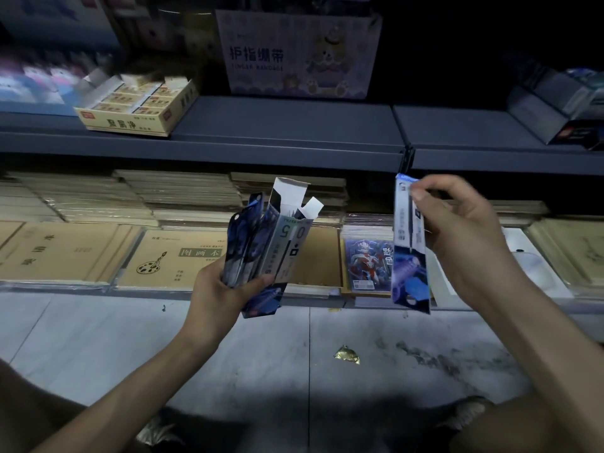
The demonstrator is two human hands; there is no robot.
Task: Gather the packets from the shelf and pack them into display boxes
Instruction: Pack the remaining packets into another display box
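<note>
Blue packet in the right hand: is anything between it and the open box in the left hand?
Nothing visible does. The long blue plastic packet pinched by the right hand hangs in open air beside the grey-white cardboard box in the left hand, whose top flaps stand open.

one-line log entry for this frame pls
left hand: grips open display box plus packets | right hand: pinches single packet, apart from box | phase: not yet inserted

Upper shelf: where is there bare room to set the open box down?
Bare grey upper shelf between the yellow box and the dark boxes, in front of the finger-bandage carton. The lower shelf is crowded with notebook stacks.
</note>
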